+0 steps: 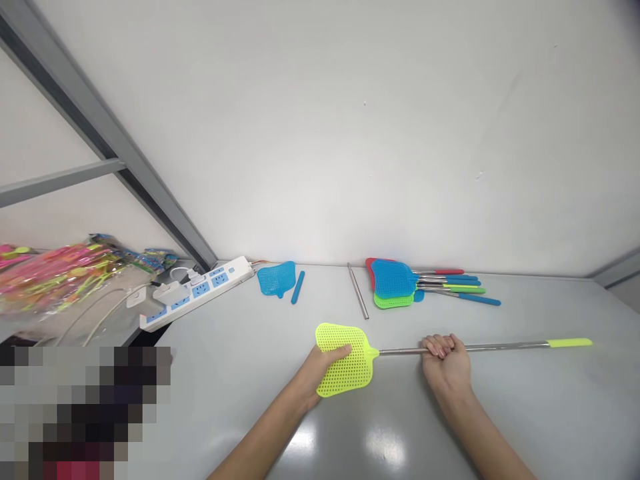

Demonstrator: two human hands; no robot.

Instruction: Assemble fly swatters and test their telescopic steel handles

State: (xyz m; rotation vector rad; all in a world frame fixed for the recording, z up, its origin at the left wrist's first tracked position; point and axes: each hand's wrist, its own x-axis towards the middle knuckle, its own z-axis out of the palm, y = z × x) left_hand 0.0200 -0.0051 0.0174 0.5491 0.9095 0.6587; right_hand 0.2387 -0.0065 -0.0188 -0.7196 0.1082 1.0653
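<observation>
The yellow swatter (371, 353) is stretching from the left hand (314, 373), pinching its head (350, 370), through the right hand (447, 360), clasping its rod (493, 347); uneven force could be bending the neck (374, 353), or a loose right hold letting the rod slip; beyond the hands, other swatters (393, 279) are lying; beneath, the grey table (550, 400) is gleaming; behind, a white wall (350, 133) is rising; left of the left hand, a power strip (207, 288) is sitting.
</observation>
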